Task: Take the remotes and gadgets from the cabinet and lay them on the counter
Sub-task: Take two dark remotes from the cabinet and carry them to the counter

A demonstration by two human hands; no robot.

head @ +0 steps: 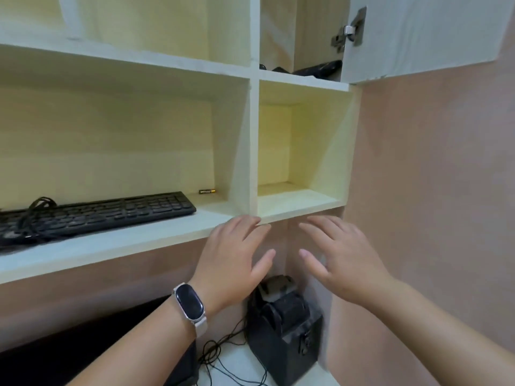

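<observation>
Head view: left hand [237, 254] and right hand [342, 252] hover empty, fingers spread, at the cabinet [252, 151] shelf's front edge, near the keyboard [106, 213].

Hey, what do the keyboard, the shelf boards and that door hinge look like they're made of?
Keyboard: matte black plastic, judging by its dull moulded keys. Shelf boards: probably laminated board, pale with faint wood grain on the edges. Door hinge: metal, grey with a bright sheen.
</observation>
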